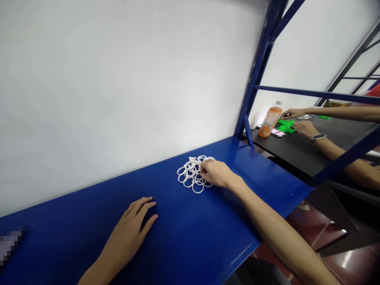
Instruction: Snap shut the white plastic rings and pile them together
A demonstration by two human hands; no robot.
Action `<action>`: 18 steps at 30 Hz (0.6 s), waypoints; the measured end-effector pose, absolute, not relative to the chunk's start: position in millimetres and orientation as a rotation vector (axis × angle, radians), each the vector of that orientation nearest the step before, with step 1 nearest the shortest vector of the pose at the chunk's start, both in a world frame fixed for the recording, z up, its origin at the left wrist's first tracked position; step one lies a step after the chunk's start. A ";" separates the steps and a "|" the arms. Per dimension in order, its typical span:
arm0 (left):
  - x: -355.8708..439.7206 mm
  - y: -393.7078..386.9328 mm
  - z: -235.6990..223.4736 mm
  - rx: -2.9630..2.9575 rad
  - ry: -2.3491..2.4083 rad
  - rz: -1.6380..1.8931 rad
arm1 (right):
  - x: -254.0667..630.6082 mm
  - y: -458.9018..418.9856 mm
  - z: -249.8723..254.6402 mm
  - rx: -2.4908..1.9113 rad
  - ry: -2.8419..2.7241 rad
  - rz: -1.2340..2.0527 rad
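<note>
A loose pile of thin white rings (190, 174) lies on the blue tabletop (178, 237), toward its back edge. My right hand (218, 172) reaches over the right side of the pile, its fingers curled and pinched together among the rings. Whether a ring is between those fingertips is hidden. My left hand (129, 227) rests on the tabletop left of the pile and nearer to me. Its fingers are stretched out, with nothing in them, and they do not touch the rings.
A white wall (118, 87) runs along the table's back edge. A blue metal frame (255, 79) rises at the right. Beyond it, another person's hands (305, 128) handle bright green pieces (286, 126) on a black table (311, 150), beside an orange drink bottle (270, 120). A pixelated object (10, 245) lies far left.
</note>
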State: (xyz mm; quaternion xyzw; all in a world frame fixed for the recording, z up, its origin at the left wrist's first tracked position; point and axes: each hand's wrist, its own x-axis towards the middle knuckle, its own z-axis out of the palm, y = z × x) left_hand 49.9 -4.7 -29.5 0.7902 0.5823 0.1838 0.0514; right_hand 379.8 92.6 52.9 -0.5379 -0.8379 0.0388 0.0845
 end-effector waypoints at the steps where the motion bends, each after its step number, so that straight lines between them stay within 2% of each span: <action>1: 49.9 -4.7 -29.5 2.406 1.771 0.558 | 380.0 92.5 53.0 -1.620 -2.503 0.108; 18: 50.9 -4.7 -25.4 2.426 1.751 0.560 | 381.2 99.3 47.9 -1.539 -2.382 -0.054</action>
